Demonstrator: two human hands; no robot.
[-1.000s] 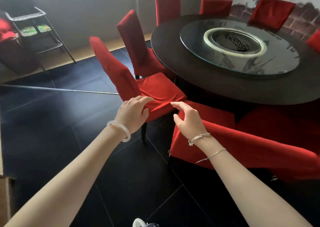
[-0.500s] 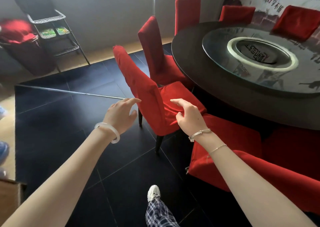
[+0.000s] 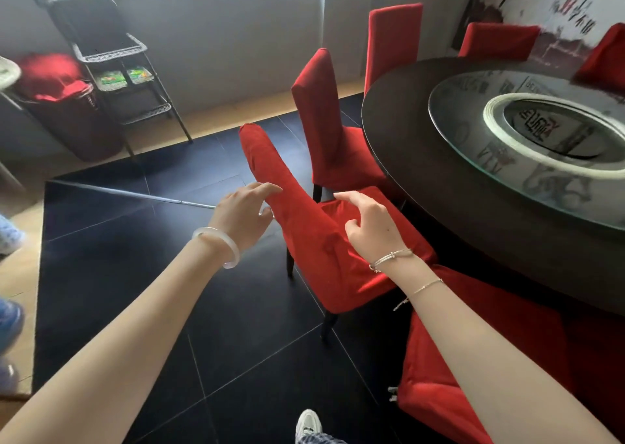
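We hold two hands to one chair (image 3: 304, 230) of six red ones.
Our left hand (image 3: 241, 218) and right hand (image 3: 370, 227) flank its back with loose fingers, gripping nothing. The chair stands just left of the one round surface (image 3: 422, 189), in wrinkled red cloth with dark legs.

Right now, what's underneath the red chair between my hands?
Dark legs stand on black floor tiles under the red chair. Its red cover hides the frame and the seat's underside.
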